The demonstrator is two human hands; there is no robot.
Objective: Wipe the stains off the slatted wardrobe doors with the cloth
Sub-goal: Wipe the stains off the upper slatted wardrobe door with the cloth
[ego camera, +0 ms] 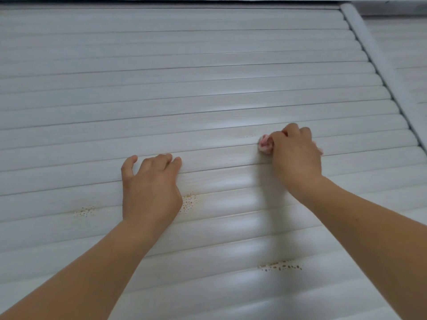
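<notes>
A white slatted wardrobe door (184,88) fills the view. My right hand (297,153) is closed around a small pink and white cloth (265,144), bunched up and pressed against a slat at centre right. A faint speck of stain (247,136) lies just left of the cloth. My left hand (150,185) rests on the slats with its fingers spread, holding nothing. Brownish speckled stains sit beside the left wrist (189,202), further left (85,211) and low on the right (280,266).
A vertical white frame post (379,56) runs diagonally down the right side, with a second slatted door (406,65) beyond it. A dark gap (161,0) runs along the top edge of the door.
</notes>
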